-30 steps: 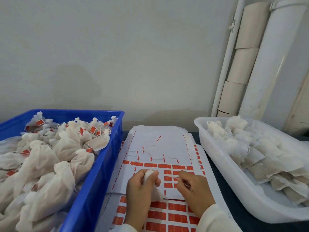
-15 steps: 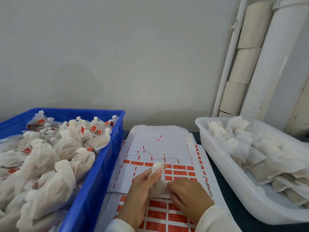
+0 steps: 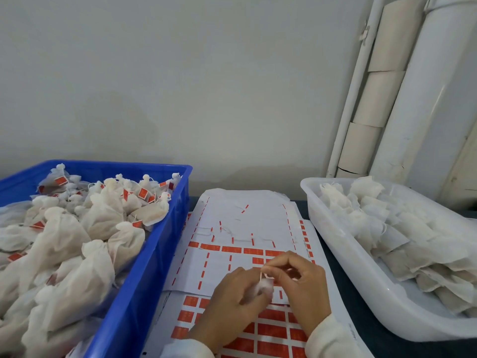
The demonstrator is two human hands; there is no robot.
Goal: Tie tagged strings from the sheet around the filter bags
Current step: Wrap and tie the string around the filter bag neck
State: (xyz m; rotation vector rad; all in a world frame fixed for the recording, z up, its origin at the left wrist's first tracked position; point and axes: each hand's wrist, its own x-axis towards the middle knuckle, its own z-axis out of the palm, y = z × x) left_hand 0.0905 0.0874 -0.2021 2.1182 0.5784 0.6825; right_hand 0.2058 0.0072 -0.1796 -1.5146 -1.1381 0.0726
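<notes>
A white sheet (image 3: 240,223) with rows of orange tags and thin strings lies flat between two bins. Over its near part my left hand (image 3: 232,303) grips a small white filter bag (image 3: 264,286) by its gathered neck. My right hand (image 3: 299,288) pinches a thin white string (image 3: 262,275) at the bag's top, fingers curled close to the left hand. The bag is blurred and largely covered by my fingers, so the tag on the string cannot be made out.
A blue crate (image 3: 160,244) on the left is heaped with tied bags bearing orange tags. A white tub (image 3: 343,257) on the right holds untied filter bags. A second tag sheet (image 3: 271,334) lies under my hands. White pipes (image 3: 423,94) stand at the back right.
My right hand has lifted from the sheet up to the bag's neck and now pinches a string there. The left hand has turned the bag and closed round it.
</notes>
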